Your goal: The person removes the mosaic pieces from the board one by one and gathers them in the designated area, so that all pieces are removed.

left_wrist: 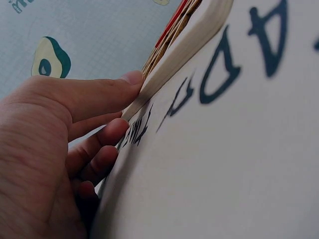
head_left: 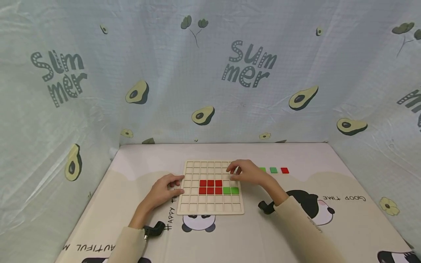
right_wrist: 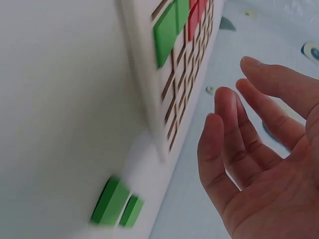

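Observation:
A pale wooden grid board (head_left: 194, 209) lies on the table with several red square tiles (head_left: 210, 183) in two rows near its middle. Two light green tiles (head_left: 231, 190) continue the lower row to the right. The thumb and fingertips of my left hand (head_left: 161, 190) rest against the board's left edge; the left wrist view shows the thumb (left_wrist: 102, 94) touching the rim. My right hand (head_left: 248, 171) hovers over the board's right side. In the right wrist view its fingers (right_wrist: 227, 134) are loosely bent and apart, with nothing between them.
To the right of the board, partly behind my right hand, lie a loose light green tile (head_left: 262, 169), a darker green tile (head_left: 273, 170) and a red tile (head_left: 284, 170). A printed cloth covers the table (head_left: 256, 233), and a patterned curtain (head_left: 164, 109) hangs around it.

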`<state>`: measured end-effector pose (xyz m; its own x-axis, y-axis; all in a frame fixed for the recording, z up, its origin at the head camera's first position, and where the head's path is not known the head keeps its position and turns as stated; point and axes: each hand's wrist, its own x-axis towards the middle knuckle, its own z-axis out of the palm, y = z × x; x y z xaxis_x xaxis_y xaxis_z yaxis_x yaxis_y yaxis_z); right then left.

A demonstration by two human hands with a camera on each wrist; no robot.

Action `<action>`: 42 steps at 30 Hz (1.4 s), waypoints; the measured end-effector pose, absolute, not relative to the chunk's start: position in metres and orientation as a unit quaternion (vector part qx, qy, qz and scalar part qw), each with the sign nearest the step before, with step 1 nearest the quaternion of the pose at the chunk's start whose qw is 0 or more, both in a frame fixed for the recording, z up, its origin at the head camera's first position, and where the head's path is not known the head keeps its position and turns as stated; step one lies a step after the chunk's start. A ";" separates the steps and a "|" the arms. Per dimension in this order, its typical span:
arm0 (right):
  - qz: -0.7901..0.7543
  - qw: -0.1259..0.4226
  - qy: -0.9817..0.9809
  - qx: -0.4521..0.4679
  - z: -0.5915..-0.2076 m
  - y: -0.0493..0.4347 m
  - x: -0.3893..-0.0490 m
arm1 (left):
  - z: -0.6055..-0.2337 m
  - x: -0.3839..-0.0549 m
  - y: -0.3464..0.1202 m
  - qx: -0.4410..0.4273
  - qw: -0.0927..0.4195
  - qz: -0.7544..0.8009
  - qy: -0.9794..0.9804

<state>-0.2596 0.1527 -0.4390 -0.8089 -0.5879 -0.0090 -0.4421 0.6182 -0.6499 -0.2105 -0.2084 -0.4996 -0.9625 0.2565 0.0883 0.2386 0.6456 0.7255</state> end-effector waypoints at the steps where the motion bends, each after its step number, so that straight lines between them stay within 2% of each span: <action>1: -0.327 0.113 0.891 -0.292 -0.439 0.148 -0.260 | -0.500 -0.210 -0.208 0.137 0.011 0.397 0.908; 18: -0.344 0.155 0.870 -0.317 -0.444 0.095 -0.265 | -0.499 -0.211 -0.206 0.144 0.012 0.397 0.906; 42: -0.276 0.158 0.892 -0.321 -0.461 0.060 -0.269 | -0.500 -0.210 -0.208 0.133 0.019 0.398 0.908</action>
<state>-0.2689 0.0604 -0.4612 -0.7441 -0.6598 -0.1047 -0.4858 0.6420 -0.5932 -0.2102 -0.2084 -0.4998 -0.9637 0.2573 0.0714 0.2270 0.6484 0.7267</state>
